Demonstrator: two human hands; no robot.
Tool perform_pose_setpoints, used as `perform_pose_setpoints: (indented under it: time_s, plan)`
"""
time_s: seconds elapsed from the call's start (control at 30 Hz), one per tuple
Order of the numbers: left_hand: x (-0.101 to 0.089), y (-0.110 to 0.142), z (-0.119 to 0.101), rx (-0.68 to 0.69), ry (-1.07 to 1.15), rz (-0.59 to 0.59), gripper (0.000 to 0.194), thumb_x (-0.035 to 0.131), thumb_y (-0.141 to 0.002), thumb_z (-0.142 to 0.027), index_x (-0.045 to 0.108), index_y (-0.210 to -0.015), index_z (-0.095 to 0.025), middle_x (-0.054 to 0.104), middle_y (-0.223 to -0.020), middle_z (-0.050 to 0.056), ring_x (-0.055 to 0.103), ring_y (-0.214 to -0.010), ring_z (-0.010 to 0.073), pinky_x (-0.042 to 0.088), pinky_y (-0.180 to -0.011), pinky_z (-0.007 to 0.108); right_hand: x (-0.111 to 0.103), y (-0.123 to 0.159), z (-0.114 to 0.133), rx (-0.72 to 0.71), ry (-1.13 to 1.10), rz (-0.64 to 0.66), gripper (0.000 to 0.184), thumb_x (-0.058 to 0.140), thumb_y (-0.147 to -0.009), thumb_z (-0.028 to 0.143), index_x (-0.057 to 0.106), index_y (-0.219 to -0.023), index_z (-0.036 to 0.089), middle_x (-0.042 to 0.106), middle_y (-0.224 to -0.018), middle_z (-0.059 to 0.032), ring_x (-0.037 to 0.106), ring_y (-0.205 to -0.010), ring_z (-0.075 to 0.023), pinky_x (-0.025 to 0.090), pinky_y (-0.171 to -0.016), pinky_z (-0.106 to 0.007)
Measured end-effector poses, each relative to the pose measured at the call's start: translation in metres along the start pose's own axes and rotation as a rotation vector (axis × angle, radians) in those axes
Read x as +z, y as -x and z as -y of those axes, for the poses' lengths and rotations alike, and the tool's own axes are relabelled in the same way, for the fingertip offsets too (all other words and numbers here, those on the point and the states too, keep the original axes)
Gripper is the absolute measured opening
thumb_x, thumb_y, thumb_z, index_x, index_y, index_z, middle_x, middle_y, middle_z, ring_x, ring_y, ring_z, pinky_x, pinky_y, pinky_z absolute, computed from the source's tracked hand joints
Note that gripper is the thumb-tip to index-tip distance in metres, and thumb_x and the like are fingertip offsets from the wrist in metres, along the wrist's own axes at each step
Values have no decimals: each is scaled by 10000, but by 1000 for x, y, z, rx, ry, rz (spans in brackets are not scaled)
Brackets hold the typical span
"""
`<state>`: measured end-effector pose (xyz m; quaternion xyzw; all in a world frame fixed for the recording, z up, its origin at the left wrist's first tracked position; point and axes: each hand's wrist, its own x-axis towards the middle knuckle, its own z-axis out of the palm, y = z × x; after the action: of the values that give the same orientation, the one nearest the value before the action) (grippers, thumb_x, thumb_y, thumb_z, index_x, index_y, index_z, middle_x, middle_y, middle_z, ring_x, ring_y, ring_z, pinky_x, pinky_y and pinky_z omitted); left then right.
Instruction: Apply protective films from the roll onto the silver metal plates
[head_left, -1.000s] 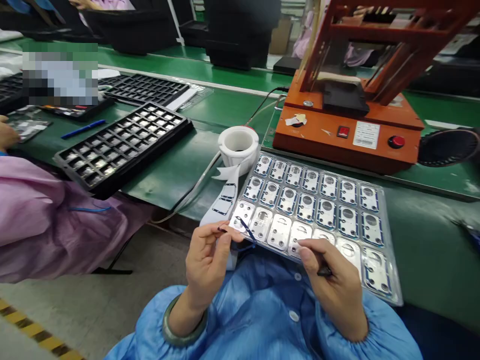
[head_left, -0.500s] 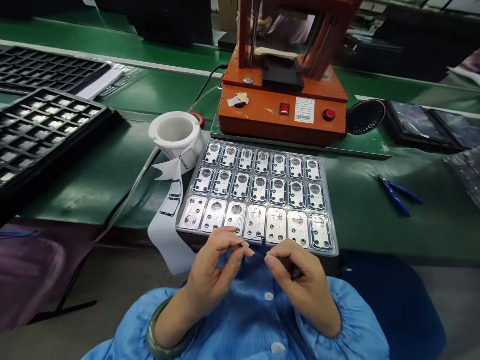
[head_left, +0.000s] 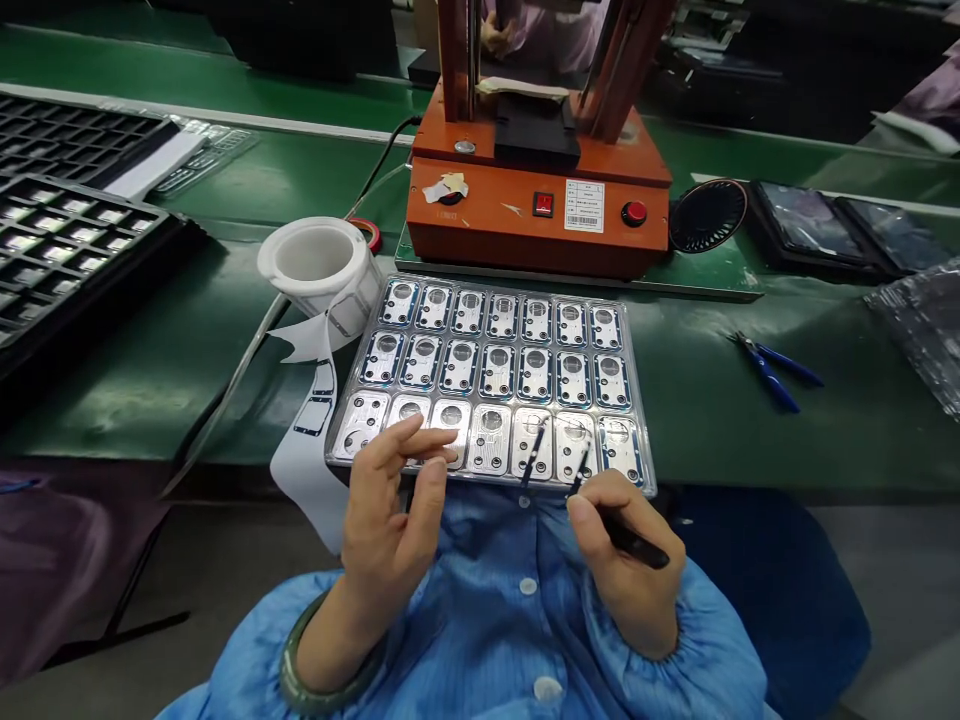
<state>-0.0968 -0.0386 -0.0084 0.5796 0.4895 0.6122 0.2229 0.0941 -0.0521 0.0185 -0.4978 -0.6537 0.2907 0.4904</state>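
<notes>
A clear tray holding three rows of small metal parts lies on the green table edge in front of me. My right hand is closed on black tweezers, whose tip carries a thin dark gasket over the tray's near row. My left hand hovers at the tray's near left corner, fingers loosely spread and holding nothing I can see. A white label roll stands left of the tray, and its backing strip hangs over the table edge.
An orange press machine stands behind the tray. Black compartment trays sit at the left. Blue-handled cutters lie at the right, with a small black fan and dark trays beyond. Another person's hands show behind the press.
My view swung right and settled over the tray. The gasket passed from my left fingers to the tweezers. My right hand moved up over the near row and my left hand opened.
</notes>
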Motion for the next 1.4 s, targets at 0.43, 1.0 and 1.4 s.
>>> perform_pose_setpoints:
  time_s: [0.43,1.0,1.4]
  plan:
    - [10,-10,-15,-194,169,427,71,559,-864,-262,598,-885,-208,562,-793,23,539,-683,119,468,-599,235,-4,-2,3,42,-38,103,152,554,-874,194,536,-724,206,513,-638,28,478,-571,-114,386,-529,-249]
    - [61,-31,-16,37,-51,496,70,592,-836,-208,624,-776,-192,586,-844,32,584,-822,150,489,-729,296,-45,-24,-1,150,285,10,145,579,-863,257,592,-728,204,557,-651,33,513,-579,-112,405,-551,-227]
    - [67,-33,-6,112,-176,578,91,579,-837,-208,621,-757,-195,591,-831,31,568,-813,161,478,-714,307,-45,-30,-7,191,460,106,130,573,-832,253,617,-720,204,633,-681,14,580,-614,-134,424,-570,-239]
